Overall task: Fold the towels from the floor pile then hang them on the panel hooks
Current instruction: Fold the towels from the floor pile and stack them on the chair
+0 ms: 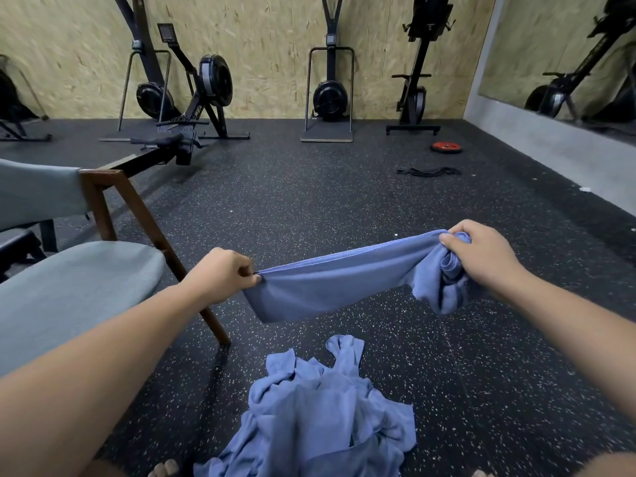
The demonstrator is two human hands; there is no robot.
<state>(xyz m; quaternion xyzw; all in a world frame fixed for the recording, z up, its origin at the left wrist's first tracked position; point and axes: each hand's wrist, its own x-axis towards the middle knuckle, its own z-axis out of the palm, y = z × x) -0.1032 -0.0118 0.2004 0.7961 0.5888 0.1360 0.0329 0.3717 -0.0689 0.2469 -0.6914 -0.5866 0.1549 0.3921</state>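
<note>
A blue towel (330, 280) is stretched in the air between my hands, above the speckled black floor. My left hand (220, 273) pinches its left corner between thumb and fingers. My right hand (481, 253) grips the bunched right end, where crumpled cloth hangs below the fist. A pile of crumpled blue towels (320, 414) lies on the floor just below, near my feet. No panel hooks are in view.
A grey cushioned chair (75, 290) with wooden legs stands at the left, close to my left arm. Rowing machines (192, 108) and ski trainers (330, 94) line the far wooden wall. A red weight plate (446, 147) and black bands (428, 171) lie far right. A mirror (564, 60) covers the right wall.
</note>
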